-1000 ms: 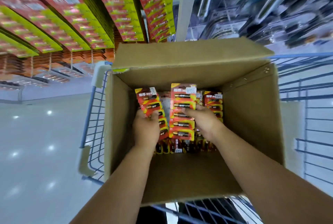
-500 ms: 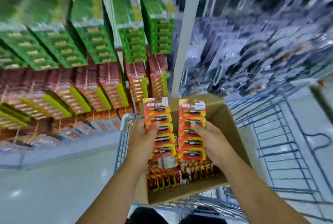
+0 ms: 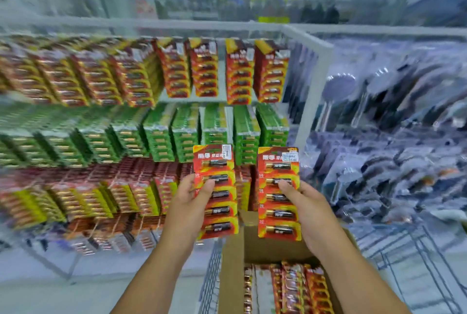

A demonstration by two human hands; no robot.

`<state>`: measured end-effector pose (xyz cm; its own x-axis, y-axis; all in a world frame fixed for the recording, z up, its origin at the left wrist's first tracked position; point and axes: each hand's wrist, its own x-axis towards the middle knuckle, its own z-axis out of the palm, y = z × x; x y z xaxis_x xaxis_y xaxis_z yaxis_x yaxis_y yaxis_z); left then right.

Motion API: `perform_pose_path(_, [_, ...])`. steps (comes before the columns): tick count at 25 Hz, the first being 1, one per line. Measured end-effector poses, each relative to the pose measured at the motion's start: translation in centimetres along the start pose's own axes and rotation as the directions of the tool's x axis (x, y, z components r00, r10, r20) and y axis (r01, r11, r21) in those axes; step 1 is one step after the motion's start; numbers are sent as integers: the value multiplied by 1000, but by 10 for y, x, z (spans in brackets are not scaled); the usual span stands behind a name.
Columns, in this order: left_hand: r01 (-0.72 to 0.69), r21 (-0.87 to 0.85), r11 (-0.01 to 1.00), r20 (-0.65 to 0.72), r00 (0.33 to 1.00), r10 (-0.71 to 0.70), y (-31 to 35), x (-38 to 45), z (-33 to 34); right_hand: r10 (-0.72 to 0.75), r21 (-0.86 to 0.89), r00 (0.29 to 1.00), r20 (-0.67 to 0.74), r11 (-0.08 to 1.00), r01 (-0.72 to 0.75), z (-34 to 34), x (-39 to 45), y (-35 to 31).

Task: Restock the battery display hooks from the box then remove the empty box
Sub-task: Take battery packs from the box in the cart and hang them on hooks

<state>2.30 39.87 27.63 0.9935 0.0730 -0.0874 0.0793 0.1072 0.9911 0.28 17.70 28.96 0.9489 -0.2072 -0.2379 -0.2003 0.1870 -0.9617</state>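
Bright, even store light floods the whole frame — no hard shadows anywhere, only soft shading under the forearms. Heavy motion blur smears the hanging battery rows (image 3: 75, 78) on the left and the grey packaged goods (image 3: 394, 116) on the right. The two red battery cards (image 3: 216, 192) in the middle stay fairly sharp, print half readable. Wide-angle bend curves the white shelf frame (image 3: 313, 66) — edges stretch outward. The background up top is washed out, hazy, bluish.
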Motion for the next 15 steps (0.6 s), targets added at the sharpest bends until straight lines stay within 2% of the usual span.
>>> perform_pose_path(4, [-74, 14, 997, -140, 987, 76, 40, -31, -34, -47, -19, 981, 190, 999, 51, 42, -15, -34])
perform_pose_path(8, [-150, 36, 988, -281, 947, 154, 66, -59, -80, -52, -40, 936, 347, 997, 70, 100, -35, -47])
perform_pose_path(15, [-224, 50, 973, -400, 889, 225, 98, -73, -195, -61, -65, 896, 440, 993, 100, 218, -63, -43])
